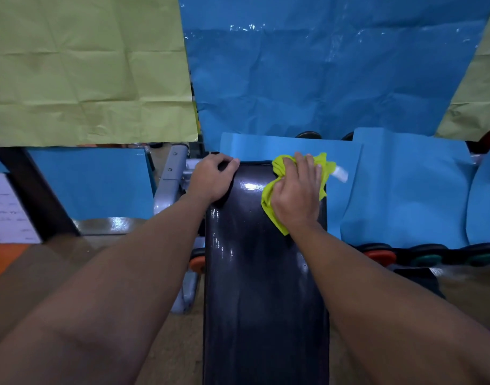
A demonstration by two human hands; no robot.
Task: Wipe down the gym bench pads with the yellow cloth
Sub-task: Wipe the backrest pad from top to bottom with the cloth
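Pressing the yellow cloth [274,195] onto the far right of the black bench pad [263,273], the right hand [296,193] bunches it. Left hand [210,177] curls over the pad's far left corner. Blue sheets [404,190] and dumbbells [427,258] crowd the right side; a grey frame [168,184] stands left.

Crumpled yellow cloth [277,201] on far right corner of glossy black bench pad [255,287].

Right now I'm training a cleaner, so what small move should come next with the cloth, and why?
Probably drag the yellow cloth toward the body along the black bench pad. The right hand presses it at the pad's far right corner, the left hand grips the far left edge to steady the bench, and the long near stretch lies uncovered.
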